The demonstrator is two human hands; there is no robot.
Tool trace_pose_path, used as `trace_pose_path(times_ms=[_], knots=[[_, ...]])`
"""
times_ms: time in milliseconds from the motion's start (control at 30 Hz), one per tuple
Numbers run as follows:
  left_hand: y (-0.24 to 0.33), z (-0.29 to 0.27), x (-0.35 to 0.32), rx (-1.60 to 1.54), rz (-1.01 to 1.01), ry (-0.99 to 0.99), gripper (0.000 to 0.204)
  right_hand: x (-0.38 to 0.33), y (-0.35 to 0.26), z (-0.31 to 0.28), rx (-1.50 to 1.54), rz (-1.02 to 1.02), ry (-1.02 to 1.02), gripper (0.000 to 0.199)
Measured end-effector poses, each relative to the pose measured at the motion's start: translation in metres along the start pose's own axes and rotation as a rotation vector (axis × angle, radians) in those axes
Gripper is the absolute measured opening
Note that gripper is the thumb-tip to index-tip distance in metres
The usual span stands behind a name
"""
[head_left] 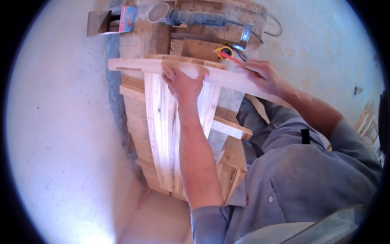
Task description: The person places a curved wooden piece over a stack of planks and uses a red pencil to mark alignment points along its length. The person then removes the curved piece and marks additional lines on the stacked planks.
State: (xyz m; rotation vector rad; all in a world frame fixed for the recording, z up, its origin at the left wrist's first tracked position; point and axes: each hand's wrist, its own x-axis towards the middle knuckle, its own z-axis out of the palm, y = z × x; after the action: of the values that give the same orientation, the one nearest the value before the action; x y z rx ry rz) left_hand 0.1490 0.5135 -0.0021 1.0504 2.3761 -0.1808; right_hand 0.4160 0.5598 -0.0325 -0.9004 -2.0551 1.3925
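Observation:
A long pale wooden board point(138, 65) lies crosswise over a row of light wooden slats point(160, 130). My left hand point(186, 84) presses on this board with thumb and fingers spread apart. Toward the board's right part, my right hand point(262, 76) is closed around a thin red pencil point(233, 59), which points left and away from me. Just beyond the pencil tip sits a yellow and black tape measure point(224, 52), partly behind the pencil. Where the pencil tip touches, if anywhere, I cannot tell.
An angle grinder point(199, 18) with a round disc and cable lies at the far end of the wooden bench point(134, 44). Left of it is an open carton point(128, 19) of discs. A shiny metal piece point(245, 34) stands near the tape. A short batten point(231, 128) sticks out rightward.

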Motion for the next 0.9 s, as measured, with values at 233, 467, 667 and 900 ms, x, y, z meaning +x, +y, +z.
trace_pose_path(times_ms=[233, 467, 667, 900], knots=[[-0.001, 0.001, 0.005, 0.03, 0.02, 0.012, 0.123, 0.158, -0.017, 0.058, 0.039, -0.058, -0.258, 0.037], [-0.002, 0.005, 0.002, 0.002, 0.074, 0.071, 0.128, 0.222, -0.022, 0.102, 0.077, -0.204, -0.243, 0.03], [0.004, -0.001, 0.001, -0.012, 0.019, 0.019, 0.127, 0.194, -0.037, 0.071, -0.119, -0.033, -0.384, 0.029], [-0.002, 0.006, 0.003, 0.081, 0.003, 0.047, 0.116, 0.08, -0.061, -0.062, -0.37, 0.152, -0.652, 0.029]])
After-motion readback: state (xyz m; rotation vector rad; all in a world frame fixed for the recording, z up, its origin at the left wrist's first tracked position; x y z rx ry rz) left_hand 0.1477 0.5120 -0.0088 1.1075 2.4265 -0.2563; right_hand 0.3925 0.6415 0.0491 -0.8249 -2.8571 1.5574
